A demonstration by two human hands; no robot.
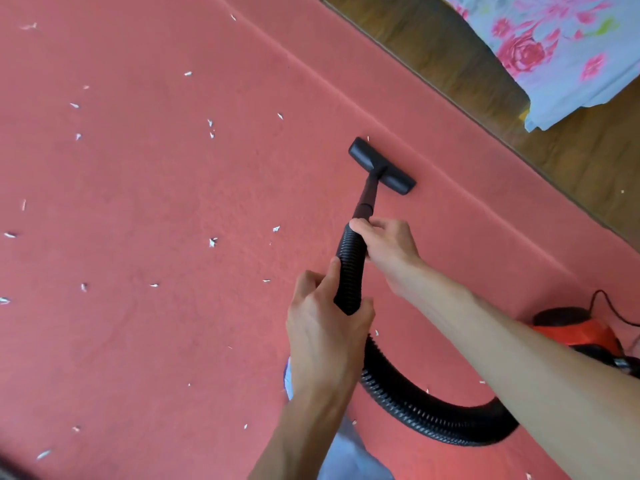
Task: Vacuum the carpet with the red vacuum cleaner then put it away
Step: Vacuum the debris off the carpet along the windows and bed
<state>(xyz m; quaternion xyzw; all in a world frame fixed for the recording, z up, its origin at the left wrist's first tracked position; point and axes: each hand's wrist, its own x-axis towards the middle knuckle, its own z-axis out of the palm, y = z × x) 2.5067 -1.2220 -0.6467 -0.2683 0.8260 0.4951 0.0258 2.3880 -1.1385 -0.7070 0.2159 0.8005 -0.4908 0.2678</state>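
Fingers of left hand and right hand curled round hose, vacuum cleaner half hidden

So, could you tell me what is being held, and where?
The black ribbed hose: right hand at its upper end, left hand just below.

One red carpet is seen. One red vacuum cleaner is seen, with one black hose, one black tube and one black floor head. One black cord is seen too. Two hands are seen: one left hand and one right hand. More than twenty small white scraps can be counted. They are too small to be counted just right. One flowered cloth is seen, and one strip of wood floor.
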